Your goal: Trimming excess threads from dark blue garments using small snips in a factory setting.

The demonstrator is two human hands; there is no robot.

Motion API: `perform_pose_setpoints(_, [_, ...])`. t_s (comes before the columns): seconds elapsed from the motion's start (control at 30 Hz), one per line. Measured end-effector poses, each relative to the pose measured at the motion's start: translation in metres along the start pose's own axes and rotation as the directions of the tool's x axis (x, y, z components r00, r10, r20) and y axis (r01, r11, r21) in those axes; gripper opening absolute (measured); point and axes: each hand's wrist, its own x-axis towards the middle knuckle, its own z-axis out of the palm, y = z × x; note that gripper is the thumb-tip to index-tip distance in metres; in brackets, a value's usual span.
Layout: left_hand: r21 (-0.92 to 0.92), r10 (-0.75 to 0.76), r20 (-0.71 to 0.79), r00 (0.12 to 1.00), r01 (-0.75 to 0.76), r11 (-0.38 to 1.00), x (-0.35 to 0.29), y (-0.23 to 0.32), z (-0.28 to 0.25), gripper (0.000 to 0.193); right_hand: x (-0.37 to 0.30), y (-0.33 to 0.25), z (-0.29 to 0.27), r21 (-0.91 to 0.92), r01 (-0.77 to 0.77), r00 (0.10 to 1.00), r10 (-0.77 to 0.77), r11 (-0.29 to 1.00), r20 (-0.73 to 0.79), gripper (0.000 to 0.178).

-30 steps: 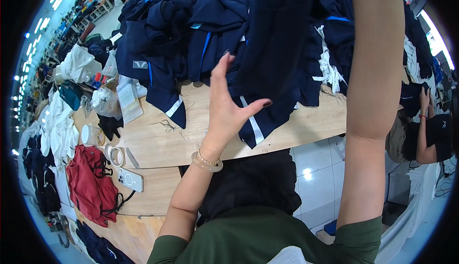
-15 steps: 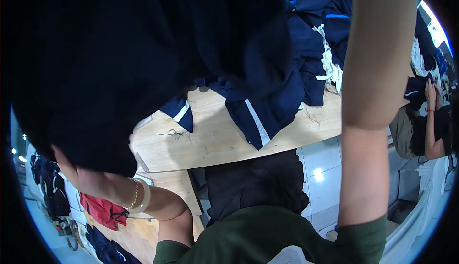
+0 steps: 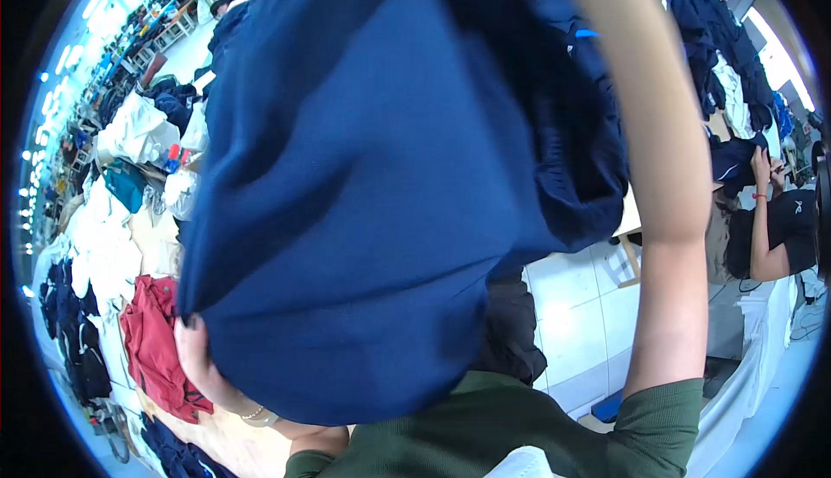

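Observation:
A large navy garment (image 3: 372, 175) is held up and spread in front of me, filling the middle of the view. Its kind is unclear; a gathered fold shows on its right side. My left hand (image 3: 196, 359) is closed on its lower left edge, with the fingertips seen at the cloth and the rest partly behind it. My right arm (image 3: 666, 192) reaches up past the garment's right side, and its hand lies beyond the top of the picture. Most of the table in front is hidden by the cloth.
Red clothing (image 3: 160, 348) and a dark navy pile (image 3: 182, 448) lie on the left. White cloth heaps (image 3: 99, 240) are farther back there. Black cloth (image 3: 515, 327) is near my lap. To the right, a co-worker (image 3: 770, 227) handles dark fabric.
The garment has swung down and opened out toward me, now covering the table and the striped navy pieces. My left hand has shifted slightly down; my right forearm now leans leftward at the top.

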Motion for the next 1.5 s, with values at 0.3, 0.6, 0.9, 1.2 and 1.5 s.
perform_pose_setpoints(0.3, [0.846, -0.455, 0.361, 0.814, -0.08, 0.528, -0.024, -0.052, -0.003, 0.026, -0.082, 0.164, 0.089, -0.178, 0.071, 0.961, -0.019, 0.981, 0.276, 0.016])
perform_pose_setpoints(0.6, [0.312, -0.004, 0.873, 0.487, -0.553, 0.773, -0.017, -0.153, 0.16, 0.039, -0.302, 0.202, 0.093, -0.655, -0.067, 0.991, 0.129, 0.753, 0.047, 0.042])
perform_pose_setpoints(0.9, [0.304, -0.143, 0.921, 0.362, -0.441, 0.844, 0.004, -0.176, 0.218, 0.033, -0.243, 0.234, 0.005, -0.567, -0.148, 0.989, 0.123, 0.81, -0.082, 0.017])
perform_pose_setpoints(1.2, [0.306, -0.542, 0.823, 0.17, 0.672, 0.675, 0.011, -0.12, 0.179, 0.016, -0.126, 0.258, 0.042, 0.078, -0.1, 0.993, 0.095, 0.992, 0.073, 0.011])
perform_pose_setpoints(1.5, [0.136, -0.549, 0.766, 0.334, 0.75, 0.647, -0.006, -0.117, 0.185, 0.014, -0.149, 0.268, 0.104, -0.017, -0.051, 0.997, 0.052, 0.999, 0.051, 0.016])
